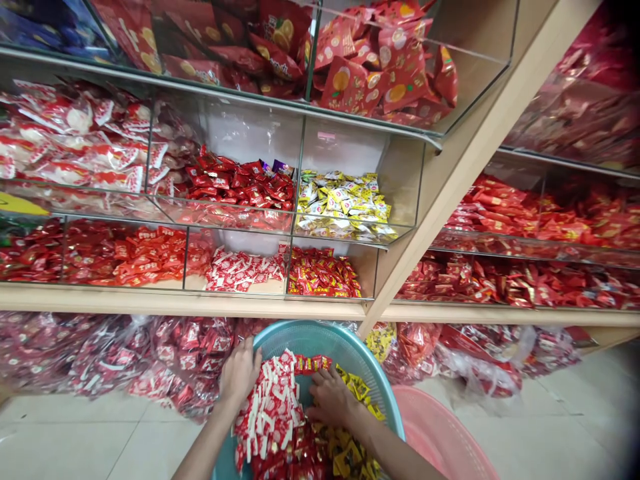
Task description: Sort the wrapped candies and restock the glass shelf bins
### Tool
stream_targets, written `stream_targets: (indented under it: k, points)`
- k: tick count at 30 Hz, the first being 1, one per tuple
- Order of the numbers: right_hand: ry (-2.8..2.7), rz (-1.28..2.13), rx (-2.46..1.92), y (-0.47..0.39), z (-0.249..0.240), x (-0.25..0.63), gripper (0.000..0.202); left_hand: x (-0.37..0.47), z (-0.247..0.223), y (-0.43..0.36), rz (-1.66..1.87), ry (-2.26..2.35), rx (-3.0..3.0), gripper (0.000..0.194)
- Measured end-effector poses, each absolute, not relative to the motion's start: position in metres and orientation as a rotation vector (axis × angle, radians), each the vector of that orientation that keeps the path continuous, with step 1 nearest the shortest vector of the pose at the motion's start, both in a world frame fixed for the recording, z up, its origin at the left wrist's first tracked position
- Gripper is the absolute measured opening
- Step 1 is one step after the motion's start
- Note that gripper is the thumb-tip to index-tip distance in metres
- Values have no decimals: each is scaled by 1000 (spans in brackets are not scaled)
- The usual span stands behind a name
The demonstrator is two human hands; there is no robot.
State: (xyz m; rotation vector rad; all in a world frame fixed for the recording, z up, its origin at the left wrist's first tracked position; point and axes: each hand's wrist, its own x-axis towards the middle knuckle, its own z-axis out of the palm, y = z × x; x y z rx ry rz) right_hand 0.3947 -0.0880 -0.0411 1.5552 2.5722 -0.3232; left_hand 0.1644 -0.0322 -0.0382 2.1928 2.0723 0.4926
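Note:
A teal plastic basket (386, 393) stands below the shelves with wrapped candies in it. Red-and-white candies (270, 407) fill its left part, yellow packets (347, 453) its right, and dark red ones (300, 452) the near part. A short row of red-and-yellow candies (313, 363) lies towards the far side. My left hand (240, 372) is closed over the basket's left rim. Inside the basket, my right hand (331, 399) touches the candies between the red and yellow groups, its fingers bent and slightly apart. Its fingertips are partly hidden.
Behind the basket rise wooden shelves (175, 301) with clear-fronted bins of wrapped candy. A bin of red-and-white candies (245, 269) adjoins one of red-and-yellow candies (325, 272). Plastic bags of candy (185, 353) lie beneath the shelves. A pink basket (445, 433) stands at the right.

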Motion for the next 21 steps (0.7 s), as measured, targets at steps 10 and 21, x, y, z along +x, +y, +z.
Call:
stream_targets:
  k: [10, 21]
  points:
    - [3061, -516, 1507, -70, 92, 385, 31, 165, -37, -32, 464, 2078, 2192, 40]
    - [2642, -74, 2068, 27, 143, 446, 11, 163, -41, -33, 472, 2082, 2187, 40]
